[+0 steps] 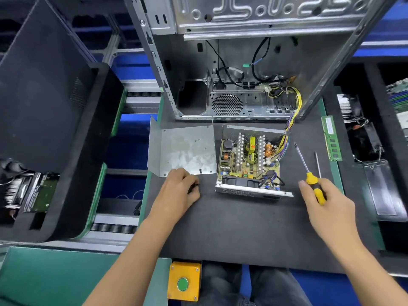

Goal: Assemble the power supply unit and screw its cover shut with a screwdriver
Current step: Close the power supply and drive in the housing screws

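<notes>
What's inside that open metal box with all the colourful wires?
Inside the power supply case sits a yellowish circuit board with silver heatsinks, a copper coil and dark capacitors. Underneath the board is hidden. The cover lies beside it.

Left hand curled; right hand gripping.

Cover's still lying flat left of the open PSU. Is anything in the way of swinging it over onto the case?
Nothing visible blocks it. The cover lies just left of the open power supply, with bare mat between. Loose screws sit on the cover and would spill. The left hand is at its near edge.
</notes>
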A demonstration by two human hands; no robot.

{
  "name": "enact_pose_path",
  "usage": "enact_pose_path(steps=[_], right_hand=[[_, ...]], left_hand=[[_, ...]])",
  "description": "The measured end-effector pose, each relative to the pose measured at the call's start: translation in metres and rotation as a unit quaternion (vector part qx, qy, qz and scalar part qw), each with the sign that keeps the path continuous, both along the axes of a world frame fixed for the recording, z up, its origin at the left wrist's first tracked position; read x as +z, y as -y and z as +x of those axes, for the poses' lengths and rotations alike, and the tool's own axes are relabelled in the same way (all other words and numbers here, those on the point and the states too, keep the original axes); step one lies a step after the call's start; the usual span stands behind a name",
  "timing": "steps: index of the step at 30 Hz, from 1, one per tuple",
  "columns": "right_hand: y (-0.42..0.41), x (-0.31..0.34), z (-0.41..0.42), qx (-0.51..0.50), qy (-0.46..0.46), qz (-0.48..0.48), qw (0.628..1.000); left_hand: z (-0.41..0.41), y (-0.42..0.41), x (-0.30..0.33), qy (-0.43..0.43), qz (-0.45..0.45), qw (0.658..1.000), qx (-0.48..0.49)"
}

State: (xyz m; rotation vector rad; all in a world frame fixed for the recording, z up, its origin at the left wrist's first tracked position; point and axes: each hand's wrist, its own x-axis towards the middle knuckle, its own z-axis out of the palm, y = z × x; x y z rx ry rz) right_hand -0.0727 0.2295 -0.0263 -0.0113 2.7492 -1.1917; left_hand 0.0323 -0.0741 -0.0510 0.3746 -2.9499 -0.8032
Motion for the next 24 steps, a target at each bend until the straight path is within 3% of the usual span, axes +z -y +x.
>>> enact_pose_path(steps=[8, 12, 20, 22, 24], right_hand=[[0.0, 0.003, 0.008, 0.036, -0.046, 0.15, 0.987], [-0.001, 0.002, 0.012, 0.053, -0.042, 0.218, 0.974], [0.002, 0.003, 0.013, 0.043, -0.035, 0.198, 0.979], [0.002, 0.001, 0.013, 0.043, -0.046, 0.188, 0.98], [0.001, 0.002, 0.016, 0.006, -0.041, 0.118, 0.992]], left_hand=[[0.005, -0.004, 0.001, 0.04, 0.068, 0.997, 0.0], [-0.007, -0.005, 0.007, -0.022, 0.038, 0.999, 0.023], [-0.025, -0.019, 0.007, 0.001, -0.003, 0.998, -0.061], [-0.02, -0.018, 0.006, -0.045, -0.01, 0.997, -0.061], [-0.012, -0.021, 0.009, -0.111, 0.022, 0.993, -0.04]])
